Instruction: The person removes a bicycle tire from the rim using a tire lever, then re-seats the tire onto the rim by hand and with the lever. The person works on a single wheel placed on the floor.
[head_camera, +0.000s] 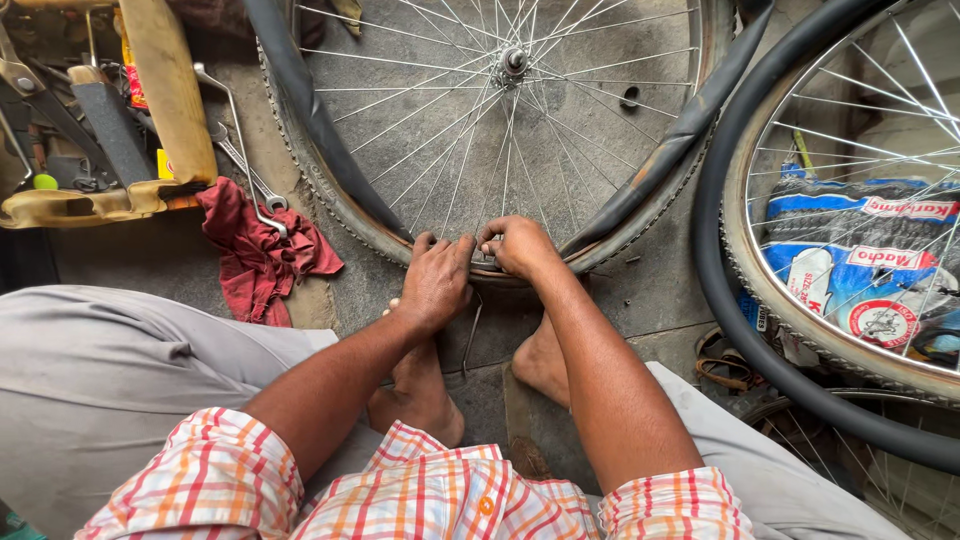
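A spoked bicycle wheel (505, 62) lies flat on the concrete floor in front of me, its worn tyre (330, 195) still around the rim. A black inner tube (310, 110) hangs loose over the rim on both sides. My left hand (437, 280) presses down on the tyre at the near edge, fingers curled over it. Beside it, my right hand (517, 245) grips the tyre bead and rim at the same spot. A thin metal lever (471, 335) sticks down from under my left hand. My bare feet (543, 362) rest just below.
A red rag (262, 255) lies left of the wheel with long spanners (240, 140) on it. An open wooden toolbox (100, 130) stands at the upper left. At right leans a second wheel with a black tyre (715, 290), with packaged tyres (860, 250) behind its spokes.
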